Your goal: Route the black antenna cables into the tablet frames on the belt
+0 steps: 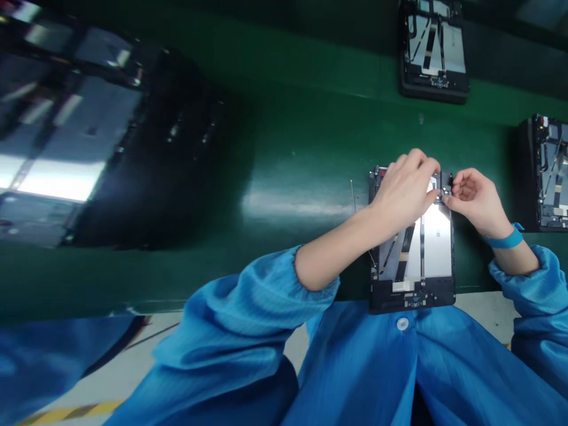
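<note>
An opened tablet housing (421, 263) lies on the green bench mat, with a black frame, a silver inner panel and dark ribbon strips. My left hand (403, 189) covers its upper part, fingers and thumb closing around a small black part (445, 192) near the top right corner. My right hand (477, 201) comes in from the right, and its fingertips pinch the same part. The fingers hide most of that part, and its exact shape cannot be made out. A thin wire (352, 195) sticks out beside the housing's left edge.
Two more opened tablet housings lie on the green mat, one at the top (433, 50) and one at the right edge (548, 171). A large dark, blurred shape (89, 136) with glare fills the left. Blue sleeves cross the bottom, above the floor.
</note>
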{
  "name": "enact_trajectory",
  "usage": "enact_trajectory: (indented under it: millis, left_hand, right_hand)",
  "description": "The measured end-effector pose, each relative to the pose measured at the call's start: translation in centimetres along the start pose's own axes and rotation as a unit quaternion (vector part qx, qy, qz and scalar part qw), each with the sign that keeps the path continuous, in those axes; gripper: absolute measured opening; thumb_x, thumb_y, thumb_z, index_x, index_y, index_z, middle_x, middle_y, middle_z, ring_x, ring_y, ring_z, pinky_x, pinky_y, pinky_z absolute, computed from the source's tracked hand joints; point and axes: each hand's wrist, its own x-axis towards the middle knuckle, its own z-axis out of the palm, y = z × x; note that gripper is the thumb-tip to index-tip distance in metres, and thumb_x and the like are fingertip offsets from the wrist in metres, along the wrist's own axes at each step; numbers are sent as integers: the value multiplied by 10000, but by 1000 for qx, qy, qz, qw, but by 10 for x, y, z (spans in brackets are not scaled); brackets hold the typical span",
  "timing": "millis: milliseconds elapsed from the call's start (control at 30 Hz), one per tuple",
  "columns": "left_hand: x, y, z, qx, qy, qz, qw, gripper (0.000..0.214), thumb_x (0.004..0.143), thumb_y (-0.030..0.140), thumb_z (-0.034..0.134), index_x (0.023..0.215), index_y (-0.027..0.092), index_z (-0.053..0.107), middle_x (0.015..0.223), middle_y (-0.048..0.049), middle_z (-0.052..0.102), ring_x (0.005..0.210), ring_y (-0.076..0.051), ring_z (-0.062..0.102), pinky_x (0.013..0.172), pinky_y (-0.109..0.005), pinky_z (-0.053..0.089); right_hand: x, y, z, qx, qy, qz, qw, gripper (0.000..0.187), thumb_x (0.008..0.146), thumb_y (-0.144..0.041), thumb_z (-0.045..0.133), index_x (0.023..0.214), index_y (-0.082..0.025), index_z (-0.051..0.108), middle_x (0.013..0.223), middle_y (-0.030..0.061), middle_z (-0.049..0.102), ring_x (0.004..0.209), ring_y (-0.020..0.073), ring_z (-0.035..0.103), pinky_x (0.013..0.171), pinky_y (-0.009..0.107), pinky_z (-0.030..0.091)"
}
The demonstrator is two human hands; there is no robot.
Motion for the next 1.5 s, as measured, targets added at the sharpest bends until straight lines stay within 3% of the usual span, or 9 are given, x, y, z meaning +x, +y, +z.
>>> enact_trajectory:
  millis: [133, 267, 333, 400, 500, 633, 800, 1067, 1500]
  left_hand:
    - [-46, -25, -31, 25, 83, -37, 996, 312, 934, 137, 514, 1193, 151, 688, 1110, -113, 693, 989, -247, 654, 870, -366, 517]
    - [-101, -55, -44, 45, -88, -37, 994, 261, 873, 147, 536, 1065, 194, 706, 823, -26, 676, 701, -198, 616, 654, -310, 460]
    - [-119, -59, -43, 53, -142, -12, 988, 194, 890, 166, 542, 978, 201, 711, 788, -25, 670, 670, -193, 605, 629, -306, 451]
    - [-130, -53, -42, 72, -95, 6, 993, 198, 948, 193, 517, 907, 198, 711, 811, -53, 679, 722, -210, 626, 677, -326, 487]
    - [-134, -37, -46, 66, 13, 31, 997, 235, 1011, 247, 515, 947, 216, 739, 865, -81, 690, 814, -240, 648, 764, -376, 536]
    - [-136, -23, -48, -4, 40, 57, 998, 186, 1013, 273, 563, 1056, 266, 743, 965, -74, 709, 877, -236, 661, 821, -395, 566]
    - [-149, -22, -17, -161, 144, -138, 967, 578, 949, 278, 649, 1501, 310, 479, 1237, -96, 658, 790, -172, 624, 731, -342, 585]
    - [-149, -27, 16, -458, 23, -240, 855, 683, 874, 189, 666, 1480, 315, 377, 1102, -6, 518, 563, -32, 514, 517, -205, 468]
    - [-142, -22, 12, -461, 32, -286, 840, 619, 790, 177, 686, 1350, 295, 450, 981, 37, 485, 550, -28, 462, 490, -184, 431]
  right_hand:
    - [7, 5, -8, 90, 48, 32, 994, 368, 628, -272, 827, 863, -247, 545, 692, -86, 523, 559, 79, 466, 523, 225, 398]
    - [-3, -13, -5, 90, 77, -26, 993, 279, 708, -262, 781, 877, -265, 559, 728, -69, 532, 552, 89, 452, 505, 241, 383]
    - [-17, -30, 12, 41, 17, -62, 997, 227, 753, -241, 769, 904, -259, 601, 787, -39, 607, 608, 105, 525, 548, 252, 429]
    - [-31, -47, 36, -26, -107, -82, 991, 191, 803, -241, 756, 960, -242, 646, 862, -7, 682, 661, 118, 586, 599, 264, 469]
    - [-44, -60, 74, -128, -274, -115, 946, 159, 834, -216, 757, 967, -215, 672, 834, -16, 701, 651, 117, 589, 642, 263, 464]
    - [-42, -56, 91, -197, -319, -176, 910, 147, 810, -61, 686, 800, -197, 632, 672, -57, 622, 622, 105, 566, 656, 237, 418]
    - [-28, -52, 63, -230, -355, -213, 881, 108, 887, -111, 708, 853, -213, 691, 694, -46, 681, 605, 109, 599, 635, 234, 422]
    - [-4, -49, 65, -261, -365, -324, 833, 116, 957, -115, 641, 930, -210, 702, 864, 29, 748, 794, 176, 666, 757, 298, 500]
    - [9, -36, 74, -227, -369, -334, 837, 132, 998, -136, 587, 938, -201, 684, 874, 33, 717, 796, 170, 631, 748, 304, 495]
